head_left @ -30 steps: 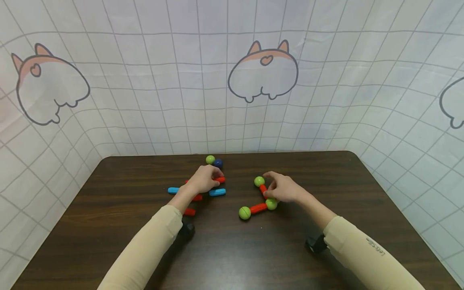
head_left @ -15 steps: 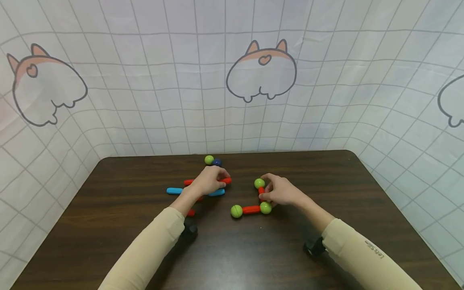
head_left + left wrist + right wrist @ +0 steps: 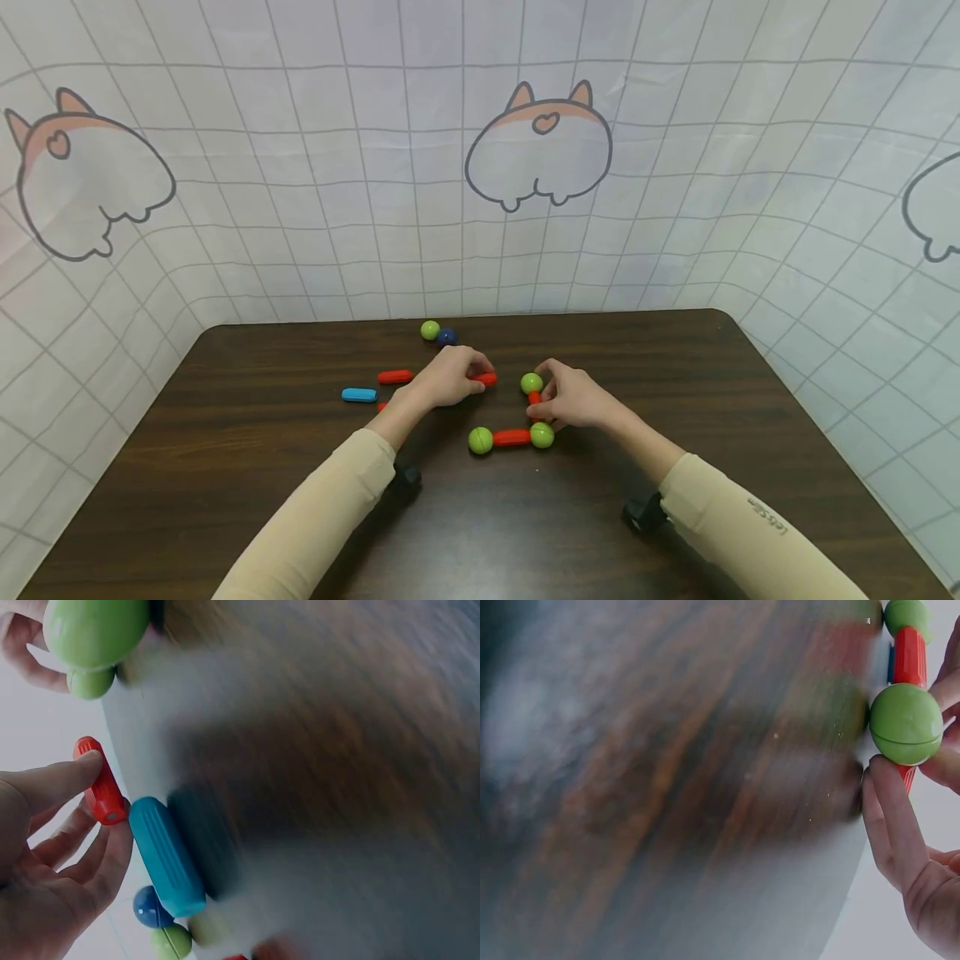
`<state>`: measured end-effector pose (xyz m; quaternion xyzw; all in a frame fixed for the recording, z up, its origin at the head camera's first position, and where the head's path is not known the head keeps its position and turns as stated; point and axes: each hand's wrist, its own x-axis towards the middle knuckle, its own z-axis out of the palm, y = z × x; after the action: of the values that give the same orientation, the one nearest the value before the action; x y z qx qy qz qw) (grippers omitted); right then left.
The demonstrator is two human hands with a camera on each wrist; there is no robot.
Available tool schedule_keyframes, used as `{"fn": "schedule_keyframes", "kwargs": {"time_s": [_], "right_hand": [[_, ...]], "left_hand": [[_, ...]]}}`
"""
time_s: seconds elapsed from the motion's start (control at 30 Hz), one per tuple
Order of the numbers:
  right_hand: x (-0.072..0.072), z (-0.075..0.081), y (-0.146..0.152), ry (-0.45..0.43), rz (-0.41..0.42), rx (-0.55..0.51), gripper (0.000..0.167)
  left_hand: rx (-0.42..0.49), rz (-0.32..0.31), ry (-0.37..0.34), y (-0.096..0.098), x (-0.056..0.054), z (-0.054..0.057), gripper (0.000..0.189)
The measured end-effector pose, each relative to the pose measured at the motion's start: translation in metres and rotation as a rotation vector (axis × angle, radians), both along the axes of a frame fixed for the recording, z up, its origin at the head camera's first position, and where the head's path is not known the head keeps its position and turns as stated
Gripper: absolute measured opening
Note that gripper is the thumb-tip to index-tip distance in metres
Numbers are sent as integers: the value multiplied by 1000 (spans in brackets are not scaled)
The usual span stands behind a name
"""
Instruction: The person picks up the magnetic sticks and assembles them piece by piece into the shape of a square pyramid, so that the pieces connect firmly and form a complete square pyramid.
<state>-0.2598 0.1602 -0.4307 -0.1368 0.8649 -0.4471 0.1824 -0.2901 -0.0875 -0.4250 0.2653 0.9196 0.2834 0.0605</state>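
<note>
My left hand pinches a ridged red stick between thumb and fingers, over the middle of the table. A blue stick lies close by in the left wrist view; the left hand hides it from the head view. My right hand grips the upright red stick of an L-shaped piece. That piece joins a far green ball, a corner green ball, a level red stick and a left-end green ball. In the right wrist view, fingers lie right by the nearest green ball.
A loose green ball and a navy ball lie near the dark wooden table's back edge. Left of the left hand are a red stick and a blue stick. A patterned white curtain hangs behind.
My left hand has moved right with the red stick, towards the L-shaped piece. My right hand has shifted that piece slightly left and turned it, so its near stick now lies level.
</note>
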Motion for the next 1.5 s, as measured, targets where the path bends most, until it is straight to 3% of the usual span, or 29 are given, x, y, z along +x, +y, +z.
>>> {"fn": "schedule_keyframes", "kwargs": {"time_s": [0.43, 0.9, 1.2, 1.5], "right_hand": [[2, 3, -10, 2, 9, 1, 66], [2, 2, -15, -2, 45, 12, 72], [1, 0, -15, 3, 43, 13, 71], [1, 1, -14, 9, 39, 18, 69]], "left_hand": [[-16, -55, -34, 13, -1, -1, 26], [-41, -47, -51, 20, -1, -5, 26], [-24, -41, -52, 16, 0, -4, 26], [79, -13, -90, -2, -1, -1, 30]]}}
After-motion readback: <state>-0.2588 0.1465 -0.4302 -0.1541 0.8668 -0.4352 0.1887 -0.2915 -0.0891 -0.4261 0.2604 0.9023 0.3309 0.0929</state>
